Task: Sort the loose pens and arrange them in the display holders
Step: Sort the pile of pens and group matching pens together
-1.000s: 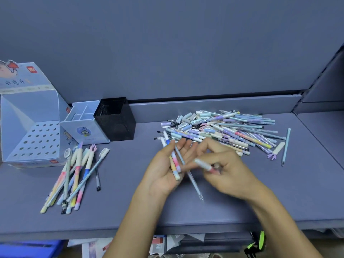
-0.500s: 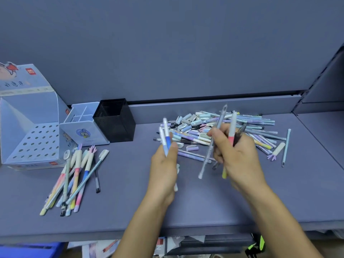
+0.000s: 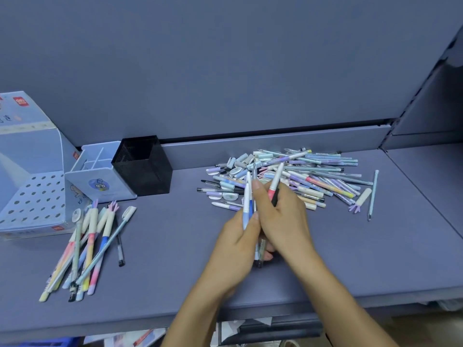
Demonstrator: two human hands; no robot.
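The left hand (image 3: 235,239) curled its fingers round blue pens (image 3: 246,201). The right hand (image 3: 283,216) gripped a pink pen (image 3: 275,182). The big pile (image 3: 313,171) lay at one o'clock from them.

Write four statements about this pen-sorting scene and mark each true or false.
1. Both the left hand and the right hand grip pens. True.
2. The black mesh holder is packed with pens. False: no pens stick out of it.
3. The large pen pile lies right of the black mesh holder. True.
4. The perforated display box stands at the far right. False: it stands at the far left.
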